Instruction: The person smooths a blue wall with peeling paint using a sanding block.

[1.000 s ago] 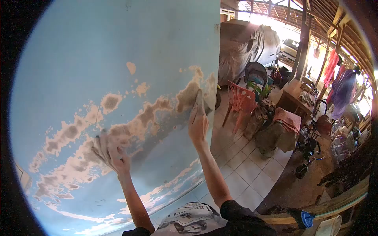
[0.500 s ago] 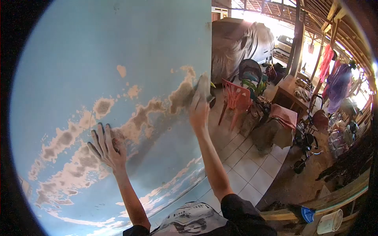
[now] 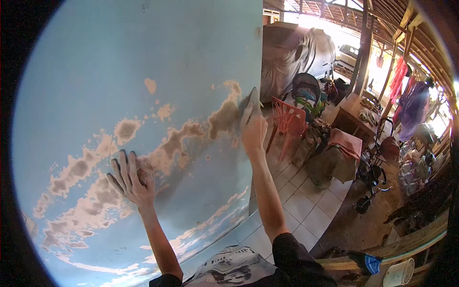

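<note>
My left hand [image 3: 134, 184] lies on the light blue wall [image 3: 191, 43], fingers spread over a stained patch of peeled paint [image 3: 107, 191]. Nothing shows in its grasp. Higher and to the right, my right hand [image 3: 254, 129] is at the wall's vertical edge, its fingers close together and pointing up. A greyish piece seems to be under those fingers, too unclear to name. Just left of that hand is another brown and grey patch [image 3: 224, 117].
Beyond the wall edge are a red plastic chair [image 3: 288, 122], a covered vehicle [image 3: 299, 57], a stroller [image 3: 306, 88] and a wooden table [image 3: 349, 115]. White floor tiles [image 3: 299, 203] lie below. A white bucket [image 3: 399, 272] is at the lower right.
My right hand has shifted a little right and down, towards the wall's edge, and is turned more side-on. My left hand stays in place. The view has moved slightly.
</note>
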